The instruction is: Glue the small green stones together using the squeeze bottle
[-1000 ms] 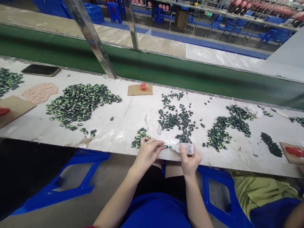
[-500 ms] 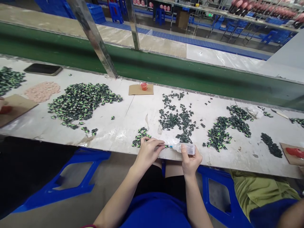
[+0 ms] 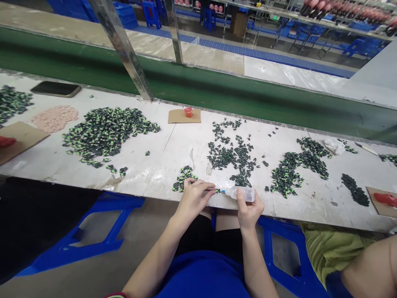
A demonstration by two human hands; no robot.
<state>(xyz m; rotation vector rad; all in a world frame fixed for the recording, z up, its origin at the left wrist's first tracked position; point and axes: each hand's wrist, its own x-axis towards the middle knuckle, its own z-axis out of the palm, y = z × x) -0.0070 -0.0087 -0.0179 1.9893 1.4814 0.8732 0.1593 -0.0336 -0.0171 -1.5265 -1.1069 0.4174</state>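
Observation:
Between thumb and fingertips, my left hand (image 3: 197, 195) pinches a small black-and-green piece (image 3: 217, 191). My right hand (image 3: 249, 210) is closed around a clear squeeze bottle (image 3: 242, 193), lying nearly level, its thin blue tip pointing left at the piece. Whether tip and piece touch, I cannot tell. A small group of black-and-green pieces (image 3: 181, 182) lies just beyond my left hand. Past the bottle spreads a loose heap of small dark pieces (image 3: 226, 156). More black-and-green pieces (image 3: 287, 171) lie to the right.
A red cup (image 3: 188, 111) stands on cardboard (image 3: 173, 117) near the table's back edge. At left are a large black-and-green heap (image 3: 107, 132), pink pieces (image 3: 56, 118) and a phone (image 3: 56, 89). A metal post (image 3: 124, 49) rises behind. Other people sit on both sides.
My hands, the bottle and the piece stay almost still. At right, a neighbour's arm has come further into view; at left, a neighbour's hand has left the cardboard.

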